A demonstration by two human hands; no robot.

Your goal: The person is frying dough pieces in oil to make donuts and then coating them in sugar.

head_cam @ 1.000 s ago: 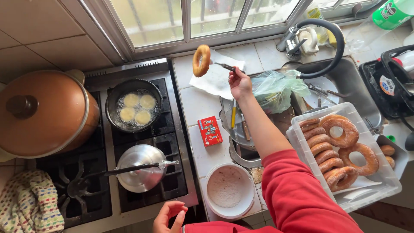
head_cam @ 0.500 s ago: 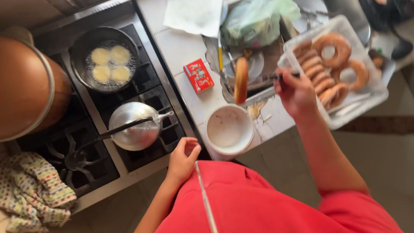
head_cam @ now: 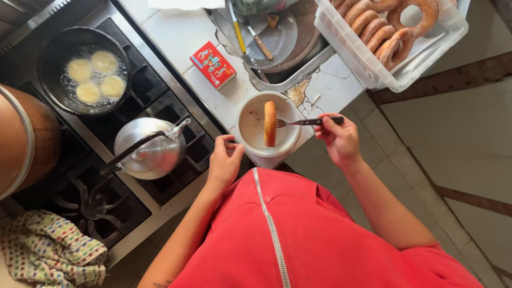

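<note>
My right hand (head_cam: 339,137) grips a dark-handled fork (head_cam: 306,122) with a golden fried doughnut (head_cam: 270,123) speared on its tines. The doughnut hangs edge-on over a white bowl (head_cam: 250,124) of pale glaze at the counter's front edge. My left hand (head_cam: 224,160) rests at the bowl's left rim, fingers curled against it. A clear plastic tub (head_cam: 373,66) at upper right holds several glazed doughnuts (head_cam: 396,44). A black frying pan (head_cam: 53,53) on the far burner holds several pale dough rounds (head_cam: 92,74) in bubbling oil.
A metal kettle (head_cam: 149,150) sits on the near burner, a big copper-coloured pot (head_cam: 24,138) at left. A small red box (head_cam: 213,64) lies on the white counter. A metal tray (head_cam: 277,37) holds utensils. A dotted cloth (head_cam: 50,255) lies at lower left.
My right hand carried the forked doughnut down from near the window to over the white bowl. My left hand came up to the bowl's rim. The view tilted downward.
</note>
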